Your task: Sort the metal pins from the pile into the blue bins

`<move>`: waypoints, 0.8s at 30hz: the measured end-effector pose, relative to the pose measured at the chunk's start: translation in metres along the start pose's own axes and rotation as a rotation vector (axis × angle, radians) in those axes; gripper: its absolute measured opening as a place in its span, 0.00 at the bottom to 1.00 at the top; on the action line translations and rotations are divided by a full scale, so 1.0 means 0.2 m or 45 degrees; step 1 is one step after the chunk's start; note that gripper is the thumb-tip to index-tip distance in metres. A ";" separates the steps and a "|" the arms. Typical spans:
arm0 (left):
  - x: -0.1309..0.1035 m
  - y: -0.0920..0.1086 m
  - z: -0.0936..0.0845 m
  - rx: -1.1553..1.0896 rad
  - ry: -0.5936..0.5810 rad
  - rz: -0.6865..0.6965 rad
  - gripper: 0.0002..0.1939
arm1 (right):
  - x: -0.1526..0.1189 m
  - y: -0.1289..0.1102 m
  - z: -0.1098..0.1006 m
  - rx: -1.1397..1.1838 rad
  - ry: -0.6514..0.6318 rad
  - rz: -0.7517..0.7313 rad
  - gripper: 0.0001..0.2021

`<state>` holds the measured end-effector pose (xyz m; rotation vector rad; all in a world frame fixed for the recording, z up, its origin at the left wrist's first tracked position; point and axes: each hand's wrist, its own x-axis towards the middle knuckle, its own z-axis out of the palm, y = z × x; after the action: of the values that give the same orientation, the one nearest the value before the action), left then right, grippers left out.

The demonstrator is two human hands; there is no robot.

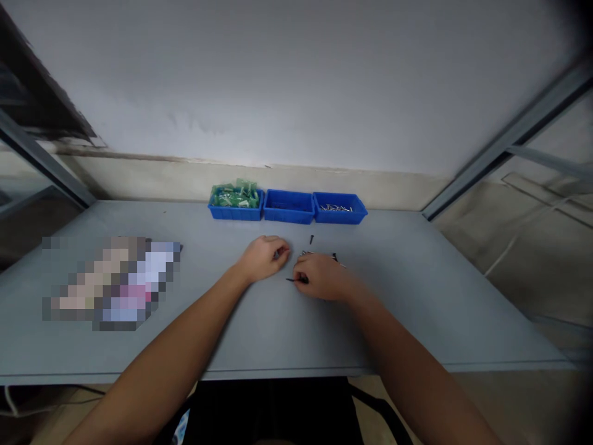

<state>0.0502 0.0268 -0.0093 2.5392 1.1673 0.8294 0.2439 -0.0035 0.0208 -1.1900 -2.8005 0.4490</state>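
Note:
My right hand (pixel 322 277) is low over the table, its thumb and fingers pinched on a thin black screw (pixel 290 280) that points left. Partly hidden behind that hand lies a small pile of screws (pixel 334 257), some dark and some silvery. One dark screw (pixel 312 239) lies by itself just beyond the pile. To the left, my left hand (pixel 264 256) rests at the tabletop with its fingers curled and the fingertips close together. Whether anything small is between them I cannot make out.
Three blue bins stand in a row by the wall: the left bin (pixel 236 214) holds green packets, the middle bin (pixel 288 216) shows a dark inside, the right bin (pixel 340 217) holds silvery screws. Two blurred flat items (pixel 139 278) lie on the grey table (pixel 259 346) at left.

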 end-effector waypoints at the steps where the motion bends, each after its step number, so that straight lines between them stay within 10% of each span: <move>1: 0.00 0.00 0.00 -0.007 -0.004 0.000 0.07 | 0.00 0.00 0.00 -0.013 0.018 0.011 0.05; 15: -0.01 0.03 -0.06 -0.293 -0.157 0.150 0.07 | 0.01 0.07 0.02 0.041 0.380 0.080 0.04; 24: 0.01 0.03 -0.04 -0.168 0.085 -0.019 0.11 | 0.03 0.09 0.03 0.073 0.663 0.157 0.07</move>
<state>0.0511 0.0250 0.0002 2.4110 1.1103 0.9611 0.2515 0.0116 0.0092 -1.2537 -2.2695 0.1866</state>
